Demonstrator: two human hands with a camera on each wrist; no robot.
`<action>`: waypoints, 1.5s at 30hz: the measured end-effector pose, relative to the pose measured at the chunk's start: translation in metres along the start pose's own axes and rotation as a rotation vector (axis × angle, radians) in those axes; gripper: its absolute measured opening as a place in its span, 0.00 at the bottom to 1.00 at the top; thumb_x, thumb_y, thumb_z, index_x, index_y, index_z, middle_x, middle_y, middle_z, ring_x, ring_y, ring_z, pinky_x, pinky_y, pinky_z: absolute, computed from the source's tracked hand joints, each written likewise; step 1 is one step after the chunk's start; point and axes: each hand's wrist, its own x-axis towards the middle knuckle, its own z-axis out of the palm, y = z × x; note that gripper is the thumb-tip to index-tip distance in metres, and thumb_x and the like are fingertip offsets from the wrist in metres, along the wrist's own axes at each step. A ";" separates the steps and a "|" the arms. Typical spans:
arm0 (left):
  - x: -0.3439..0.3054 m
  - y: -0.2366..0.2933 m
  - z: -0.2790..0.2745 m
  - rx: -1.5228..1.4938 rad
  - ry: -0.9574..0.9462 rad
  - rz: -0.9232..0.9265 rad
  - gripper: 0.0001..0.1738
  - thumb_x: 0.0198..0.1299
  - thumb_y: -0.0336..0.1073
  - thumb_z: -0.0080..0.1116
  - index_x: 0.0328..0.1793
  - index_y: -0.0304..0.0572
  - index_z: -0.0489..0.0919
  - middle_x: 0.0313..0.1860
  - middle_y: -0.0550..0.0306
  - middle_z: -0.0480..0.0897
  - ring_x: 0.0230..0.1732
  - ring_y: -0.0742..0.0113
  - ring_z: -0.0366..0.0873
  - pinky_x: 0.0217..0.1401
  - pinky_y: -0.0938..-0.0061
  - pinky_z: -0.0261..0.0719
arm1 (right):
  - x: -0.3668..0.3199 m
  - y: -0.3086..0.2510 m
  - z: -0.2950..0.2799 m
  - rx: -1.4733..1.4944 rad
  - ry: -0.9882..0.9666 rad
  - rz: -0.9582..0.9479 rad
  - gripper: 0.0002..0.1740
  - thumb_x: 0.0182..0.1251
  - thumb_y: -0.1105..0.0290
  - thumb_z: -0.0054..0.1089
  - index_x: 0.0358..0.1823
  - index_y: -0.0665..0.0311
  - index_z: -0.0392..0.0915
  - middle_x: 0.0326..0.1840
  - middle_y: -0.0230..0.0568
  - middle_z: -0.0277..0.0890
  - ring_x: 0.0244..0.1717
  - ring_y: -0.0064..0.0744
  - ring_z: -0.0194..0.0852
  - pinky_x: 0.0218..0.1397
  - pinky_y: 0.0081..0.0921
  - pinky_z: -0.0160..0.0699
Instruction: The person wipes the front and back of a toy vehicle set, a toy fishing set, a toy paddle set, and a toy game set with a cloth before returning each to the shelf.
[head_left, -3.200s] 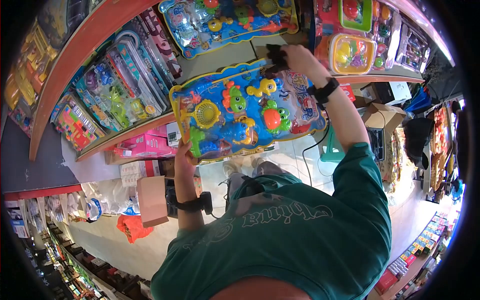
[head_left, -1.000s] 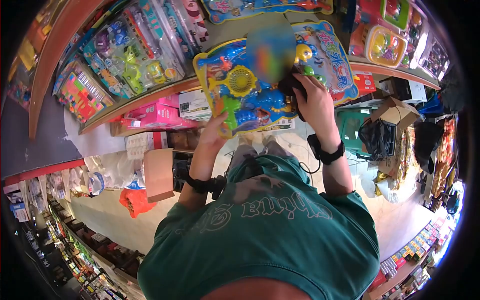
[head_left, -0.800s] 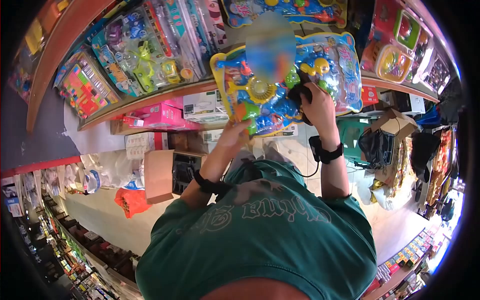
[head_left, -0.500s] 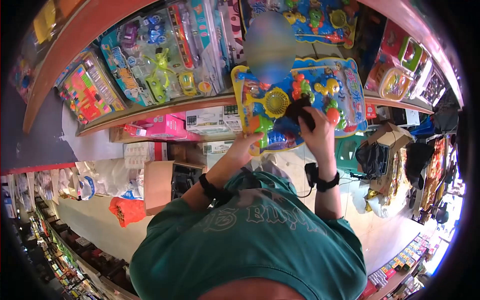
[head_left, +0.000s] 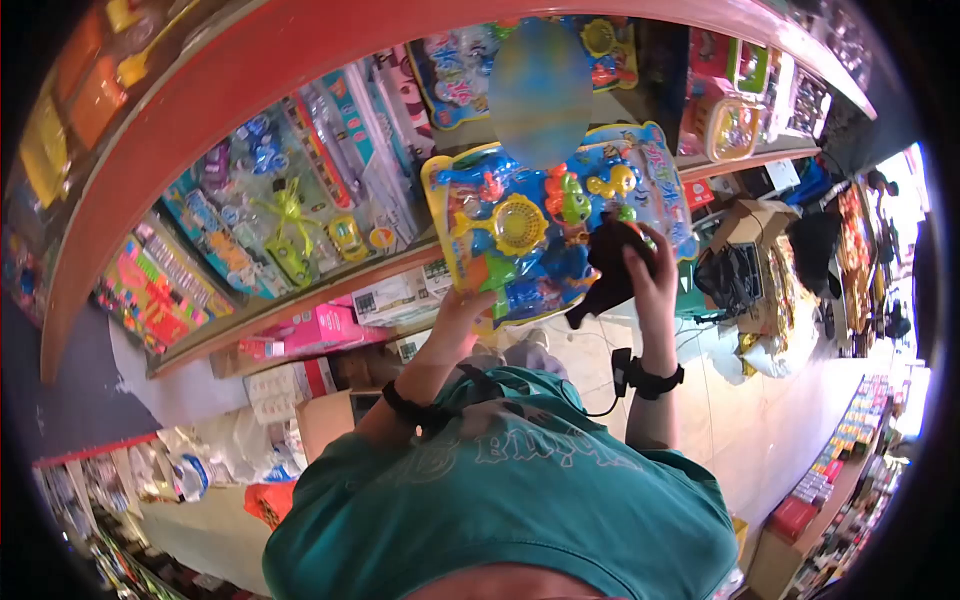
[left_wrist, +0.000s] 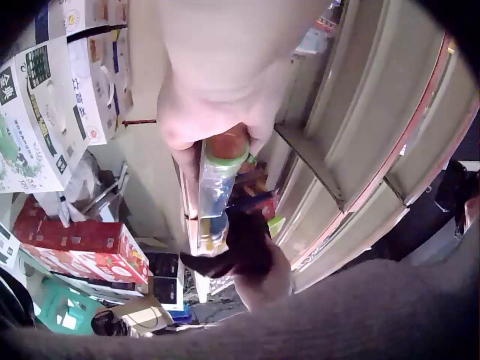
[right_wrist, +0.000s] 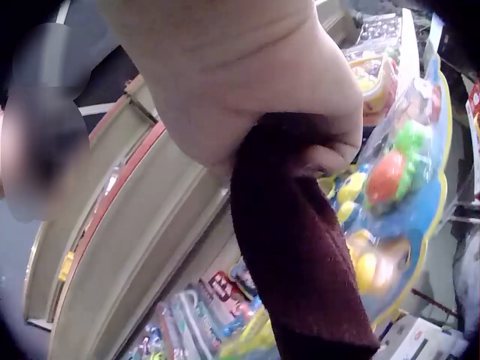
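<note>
In the head view my left hand [head_left: 460,318] grips the lower left corner of a blue, yellow-edged toy pack [head_left: 556,228]. Under its clear plastic front sit bright sea-creature toys and a yellow scoop net [head_left: 520,224]. My right hand [head_left: 655,280] clutches a dark brown cloth [head_left: 608,262], which hangs down over the pack's lower right part. The right wrist view shows the cloth [right_wrist: 300,255] bunched in the curled fingers and drooping below them. Seen from the left wrist, the pack [left_wrist: 217,199] is nearly edge-on, with the left thumb on its front.
Behind the pack, a shelf with a red-brown edge [head_left: 395,262] bears a carded toy set [head_left: 290,200], another blue toy pack [head_left: 450,75] and a yellow-rimmed tub [head_left: 733,130]. Pink boxes [head_left: 320,330] stand below. An open carton [head_left: 755,225] stands at the right.
From the pack's top edge, my right hand has come down over its front with the cloth, which now hangs lower. My left hand keeps its grip on the corner.
</note>
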 end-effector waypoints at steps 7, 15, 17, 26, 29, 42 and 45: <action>-0.014 0.025 -0.019 0.185 -0.066 0.089 0.31 0.56 0.28 0.61 0.68 0.36 0.68 0.53 0.59 0.79 0.53 0.70 0.77 0.54 0.72 0.76 | 0.016 0.003 -0.073 0.212 0.256 0.201 0.30 0.65 0.71 0.56 0.69 0.69 0.61 0.59 0.47 0.73 0.57 0.34 0.75 0.62 0.27 0.73; -0.012 0.049 -0.024 0.329 -0.155 0.108 0.35 0.50 0.36 0.70 0.64 0.34 0.70 0.52 0.58 0.79 0.52 0.70 0.77 0.56 0.73 0.74 | 0.017 0.014 -0.100 0.505 0.113 0.422 0.27 0.66 0.66 0.50 0.65 0.67 0.67 0.60 0.45 0.74 0.60 0.40 0.74 0.65 0.34 0.72; -0.016 0.050 -0.031 0.355 -0.123 0.114 0.35 0.49 0.35 0.71 0.64 0.34 0.71 0.51 0.59 0.79 0.52 0.71 0.77 0.56 0.74 0.74 | 0.025 0.026 -0.109 0.547 0.054 0.445 0.25 0.66 0.65 0.49 0.64 0.67 0.69 0.59 0.45 0.75 0.60 0.40 0.74 0.65 0.34 0.71; -0.042 0.077 -0.045 0.344 -0.020 0.231 0.36 0.48 0.32 0.70 0.66 0.37 0.69 0.42 0.64 0.78 0.38 0.77 0.75 0.39 0.81 0.75 | 0.063 0.027 -0.095 0.597 -0.196 0.482 0.23 0.66 0.61 0.49 0.58 0.66 0.73 0.55 0.42 0.77 0.58 0.39 0.75 0.65 0.36 0.71; -0.054 0.090 -0.061 0.500 0.077 0.297 0.39 0.51 0.32 0.68 0.70 0.39 0.64 0.44 0.63 0.77 0.35 0.80 0.73 0.32 0.84 0.73 | 0.067 0.021 -0.071 0.577 -0.228 0.462 0.24 0.65 0.61 0.50 0.59 0.66 0.72 0.56 0.42 0.76 0.59 0.39 0.74 0.64 0.36 0.71; -0.114 0.167 -0.134 0.955 0.629 0.841 0.35 0.61 0.36 0.65 0.70 0.35 0.61 0.53 0.54 0.78 0.52 0.70 0.76 0.52 0.78 0.74 | 0.061 0.001 0.098 0.706 -0.473 0.375 0.27 0.68 0.60 0.43 0.65 0.65 0.68 0.63 0.45 0.71 0.65 0.42 0.68 0.69 0.40 0.64; -0.129 0.186 -0.169 0.943 0.661 0.781 0.39 0.61 0.35 0.64 0.74 0.34 0.57 0.57 0.51 0.77 0.55 0.66 0.76 0.59 0.73 0.74 | 0.058 0.009 0.127 0.748 -0.572 0.348 0.24 0.67 0.61 0.44 0.61 0.65 0.71 0.57 0.43 0.75 0.61 0.41 0.71 0.68 0.40 0.65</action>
